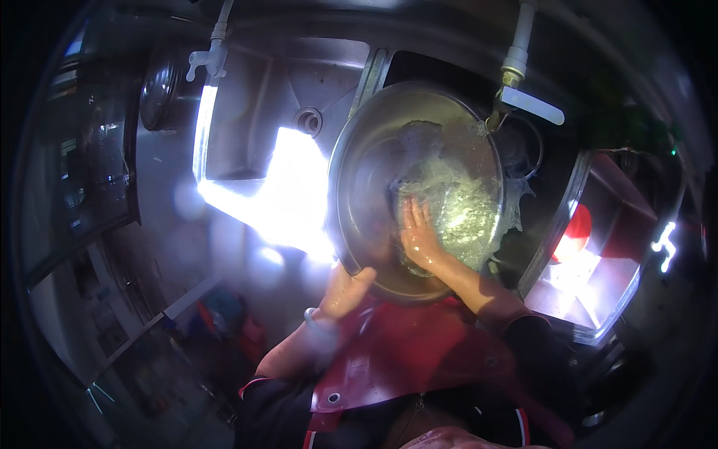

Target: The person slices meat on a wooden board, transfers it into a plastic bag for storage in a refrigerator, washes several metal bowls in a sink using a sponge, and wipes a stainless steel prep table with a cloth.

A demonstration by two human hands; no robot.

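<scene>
A large round metal basin is tilted over the middle sink compartment, partly resting across its edge. My left hand grips the near-left rim, thumb over the edge. Inside the basin, my right hand lies flat with fingers extended against the wet inner surface. Moving, sunlit water covers the right part of the basin's inside. A brass tap with a white lever handle reaches over the far-right rim. Splashed water trails beyond the right rim. Whether anything lies under my right palm is hidden.
At left is a stainless-steel sink compartment with a drain and a white plastic tap above. The right compartment holds a red round object. Harsh sunlight washes out the left sink's front edge. A red apron covers my front.
</scene>
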